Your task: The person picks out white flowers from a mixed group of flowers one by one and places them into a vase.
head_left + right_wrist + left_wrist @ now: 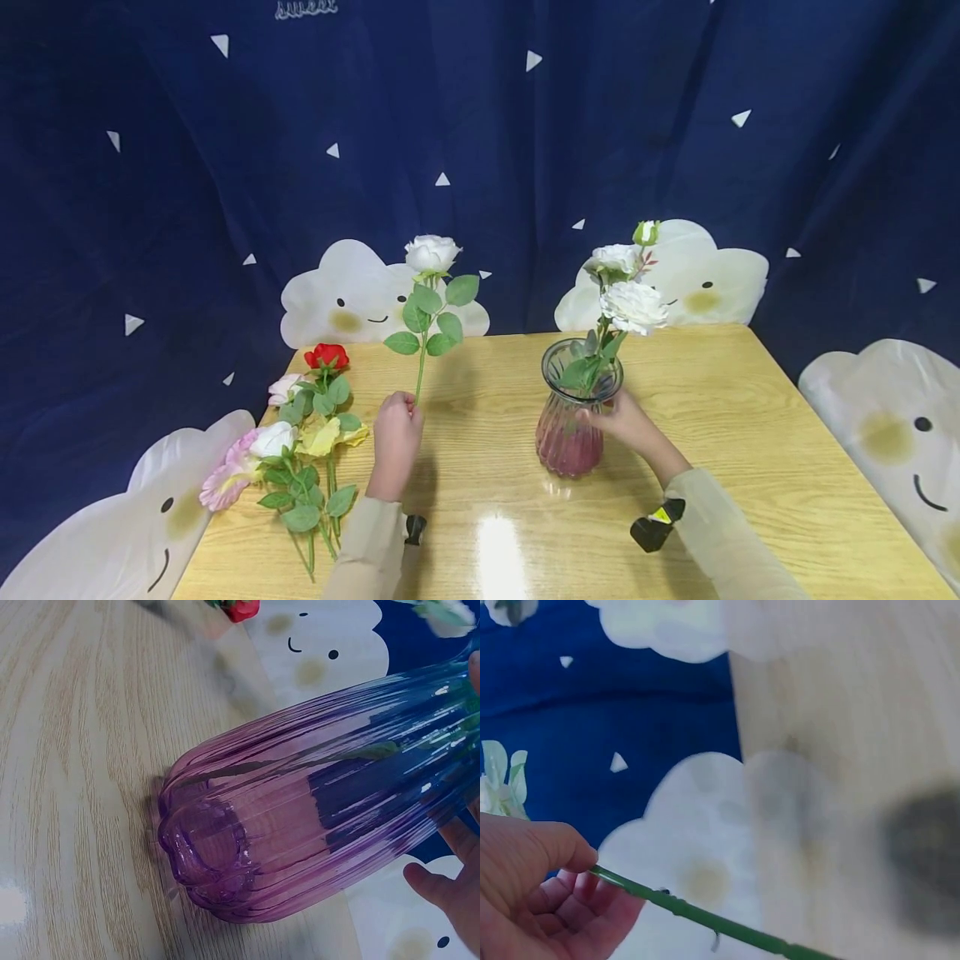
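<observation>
In the head view my left hand (396,433) pinches the lower stem of a white rose (432,253), held upright with its leaves spread. The left wrist view shows the green stem (705,916) between thumb and fingers. My right hand (626,423) grips a ribbed glass vase (570,437) just below its rim, the thumb across the front. Clear at the neck and pink-purple lower down, the vase stands on the table, leaning slightly. White flowers (633,307) with a green bud rise from it, and a stem shows through the glass in the right wrist view.
At the table's left lies a bunch of loose flowers: a red rose (327,357), a yellow flower (319,437), a pink flower (231,471) and white ones. A dark blue curtain (480,100) with white clouds hangs behind the wooden table (750,450).
</observation>
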Action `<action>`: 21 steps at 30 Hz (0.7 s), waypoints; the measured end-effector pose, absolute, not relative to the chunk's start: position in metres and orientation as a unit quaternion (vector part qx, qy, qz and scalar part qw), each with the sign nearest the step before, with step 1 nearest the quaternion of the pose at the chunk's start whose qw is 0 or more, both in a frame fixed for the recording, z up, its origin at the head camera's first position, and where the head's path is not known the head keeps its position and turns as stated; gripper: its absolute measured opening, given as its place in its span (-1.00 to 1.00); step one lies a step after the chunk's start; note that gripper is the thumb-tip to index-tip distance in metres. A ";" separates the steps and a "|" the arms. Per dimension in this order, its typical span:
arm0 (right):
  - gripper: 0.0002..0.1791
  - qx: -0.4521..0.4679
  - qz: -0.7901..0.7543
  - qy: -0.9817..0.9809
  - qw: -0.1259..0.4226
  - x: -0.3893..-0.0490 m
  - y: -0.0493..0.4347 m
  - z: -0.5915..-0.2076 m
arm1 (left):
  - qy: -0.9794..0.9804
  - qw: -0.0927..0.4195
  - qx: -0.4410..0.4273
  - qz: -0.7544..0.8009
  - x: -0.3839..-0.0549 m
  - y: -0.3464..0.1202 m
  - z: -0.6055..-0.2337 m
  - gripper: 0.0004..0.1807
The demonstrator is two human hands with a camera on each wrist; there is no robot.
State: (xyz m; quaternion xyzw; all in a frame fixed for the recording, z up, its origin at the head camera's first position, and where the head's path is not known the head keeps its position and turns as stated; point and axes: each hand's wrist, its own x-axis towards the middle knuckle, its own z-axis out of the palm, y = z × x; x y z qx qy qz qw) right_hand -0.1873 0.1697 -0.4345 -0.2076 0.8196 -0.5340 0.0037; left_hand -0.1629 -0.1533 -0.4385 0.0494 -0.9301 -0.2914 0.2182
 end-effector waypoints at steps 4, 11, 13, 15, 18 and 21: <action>-0.27 -0.201 -0.535 0.820 0.006 -0.195 0.174 -0.449 | -0.923 0.224 0.024 -0.311 -0.168 -0.140 -0.427 -0.88; -0.29 -0.194 -0.536 0.822 0.008 -0.195 0.172 -0.448 | -0.904 0.252 -0.007 -0.345 -0.178 -0.115 -0.410 -0.88; -0.29 -0.195 -0.531 0.825 0.006 -0.191 0.170 -0.441 | -0.895 0.262 -0.014 -0.360 -0.180 -0.107 -0.404 -0.87; -0.31 -0.198 -0.531 0.824 0.005 -0.187 0.168 -0.434 | -0.887 0.267 -0.024 -0.375 -0.180 -0.100 -0.396 -0.87; -0.33 -0.201 -0.531 0.823 0.005 -0.181 0.165 -0.424 | -0.878 0.271 -0.040 -0.393 -0.179 -0.090 -0.386 -0.87; -0.35 -0.197 -0.534 0.822 0.007 -0.180 0.164 -0.421 | -0.869 0.277 -0.060 -0.405 -0.179 -0.081 -0.377 -0.87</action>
